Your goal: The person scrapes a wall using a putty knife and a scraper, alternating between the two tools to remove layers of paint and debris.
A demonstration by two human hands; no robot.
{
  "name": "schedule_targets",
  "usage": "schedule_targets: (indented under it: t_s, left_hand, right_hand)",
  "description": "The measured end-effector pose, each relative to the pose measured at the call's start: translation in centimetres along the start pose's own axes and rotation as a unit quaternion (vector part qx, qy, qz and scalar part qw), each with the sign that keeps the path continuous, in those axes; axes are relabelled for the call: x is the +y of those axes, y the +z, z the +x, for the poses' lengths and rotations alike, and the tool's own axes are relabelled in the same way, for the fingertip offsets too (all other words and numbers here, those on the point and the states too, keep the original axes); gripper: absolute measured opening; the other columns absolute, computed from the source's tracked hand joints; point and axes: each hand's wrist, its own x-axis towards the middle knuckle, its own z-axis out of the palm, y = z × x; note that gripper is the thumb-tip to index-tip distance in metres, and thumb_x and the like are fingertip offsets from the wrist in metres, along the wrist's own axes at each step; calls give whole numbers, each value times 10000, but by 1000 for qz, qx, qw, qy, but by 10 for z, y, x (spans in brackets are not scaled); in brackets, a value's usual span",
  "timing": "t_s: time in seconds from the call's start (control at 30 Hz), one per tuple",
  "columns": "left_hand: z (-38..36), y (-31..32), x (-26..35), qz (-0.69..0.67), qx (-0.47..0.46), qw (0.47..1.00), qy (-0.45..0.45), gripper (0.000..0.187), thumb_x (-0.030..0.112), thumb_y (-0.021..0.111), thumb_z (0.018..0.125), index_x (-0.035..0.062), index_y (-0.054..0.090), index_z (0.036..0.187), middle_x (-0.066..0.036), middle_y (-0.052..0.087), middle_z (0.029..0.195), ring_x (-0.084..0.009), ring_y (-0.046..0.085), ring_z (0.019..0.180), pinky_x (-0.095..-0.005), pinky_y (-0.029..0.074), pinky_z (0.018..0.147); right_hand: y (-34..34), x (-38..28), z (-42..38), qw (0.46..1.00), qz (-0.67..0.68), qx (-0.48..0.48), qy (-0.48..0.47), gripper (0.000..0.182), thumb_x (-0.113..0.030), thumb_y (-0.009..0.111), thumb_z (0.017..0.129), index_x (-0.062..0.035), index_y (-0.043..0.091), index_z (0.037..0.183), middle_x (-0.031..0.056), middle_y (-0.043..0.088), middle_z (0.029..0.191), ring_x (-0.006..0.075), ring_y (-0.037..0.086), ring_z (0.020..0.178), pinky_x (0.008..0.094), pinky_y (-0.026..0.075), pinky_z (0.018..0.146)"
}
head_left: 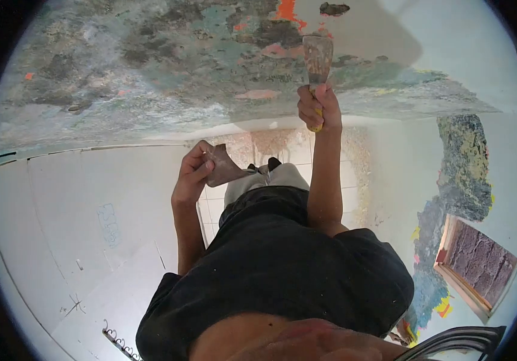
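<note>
My right hand is wrapped round the yellow handle of a putty knife, its broad worn blade pointing up and overlapping the wall in this view. Patches of grey, green and orange old paint show on that wall, with a smoother pale area to the right of the blade. Lower down on the left, my left hand pinches a curved brown-grey piece of sandpaper between thumb and fingers. The sandpaper hangs in front of my body, apart from the wall.
Below me the tiled floor carries scattered crumbs of debris near the walls. On the right is a small framed window, with a stripped paint strip above it. A hook rack is at the lower left, by a pale panel.
</note>
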Motion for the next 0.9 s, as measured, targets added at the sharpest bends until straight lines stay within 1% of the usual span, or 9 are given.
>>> schedule_targets:
  t_s: [0.2, 0.3, 0.4, 0.5, 0.63, 0.73, 0.8, 0.83, 0.9]
  left_hand:
    - [2, -1, -4, -20, -22, 999, 13, 171, 156, 652, 898, 91, 514, 975, 39, 562, 819, -45, 511, 744, -213, 387, 672]
    - [1, -10, -8, 2, -19, 1000, -13, 176, 169, 653, 901, 90, 513, 974, 42, 559, 824, -40, 502, 741, -209, 384, 670]
    - [2, -2, -5, -9, -33, 999, 23, 183, 175, 656, 901, 88, 515, 978, 46, 554, 820, -37, 500, 745, -206, 379, 671]
    - [0, -3, -4, -6, -13, 1000, 13, 190, 179, 660, 898, 86, 516, 980, 49, 546, 808, -36, 498, 748, -205, 376, 671]
    - [-1, -7, -6, -9, -1, 999, 32, 202, 193, 668, 896, 88, 518, 981, 53, 539, 794, -33, 489, 730, -201, 368, 662]
    - [0, -8, -8, -5, -3, 1000, 11, 206, 198, 673, 896, 90, 519, 981, 54, 539, 795, -31, 483, 724, -198, 361, 658]
    - [1, -12, -8, 17, -6, 1000, -10, 199, 193, 670, 898, 91, 521, 981, 55, 539, 794, -31, 479, 721, -198, 357, 655]
    - [2, -11, -8, 9, -14, 1000, -3, 196, 191, 668, 897, 90, 522, 979, 53, 539, 798, -31, 480, 726, -198, 355, 657]
    - [4, -3, -6, -8, -29, 999, 15, 190, 186, 665, 897, 88, 523, 974, 50, 539, 805, -32, 480, 735, -197, 353, 662]
  right_hand:
    - [7, -6, -5, 999, -21, 41, 6, 382, -306, 590, 948, -69, 505, 1235, -22, 383, 579, 34, 347, 356, 170, 308, 271]
    - [-6, -9, -8, 997, -52, 50, 12, 403, -318, 616, 931, -74, 504, 1232, -26, 378, 571, 36, 349, 355, 172, 297, 269]
    - [1, -18, -6, 995, -71, 65, 7, 410, -327, 640, 913, -75, 507, 1208, -28, 375, 564, 37, 352, 355, 173, 286, 268]
    - [-8, -33, -2, 994, -97, 39, 31, 377, -317, 647, 909, -81, 514, 1172, -25, 379, 568, 38, 358, 356, 171, 282, 270]
    - [4, -43, -8, 992, -99, 56, 58, 311, -313, 644, 913, -89, 542, 1102, -27, 380, 561, 37, 351, 345, 170, 275, 267]
    - [0, -52, -11, 988, -118, 65, 74, 287, -312, 649, 910, -88, 556, 1063, -28, 383, 555, 35, 347, 339, 172, 267, 259]
    - [-1, -59, -15, 986, -122, 76, 81, 235, -255, 645, 921, -88, 576, 1071, -25, 391, 563, 35, 346, 331, 177, 264, 263]
    - [0, -62, -14, 986, -125, 77, 84, 211, -227, 642, 927, -88, 587, 1075, -23, 395, 567, 35, 346, 327, 180, 263, 265]
    - [9, -69, -10, 983, -145, 64, 97, 212, -232, 644, 926, -76, 584, 1056, -22, 403, 558, 33, 343, 328, 180, 261, 270]
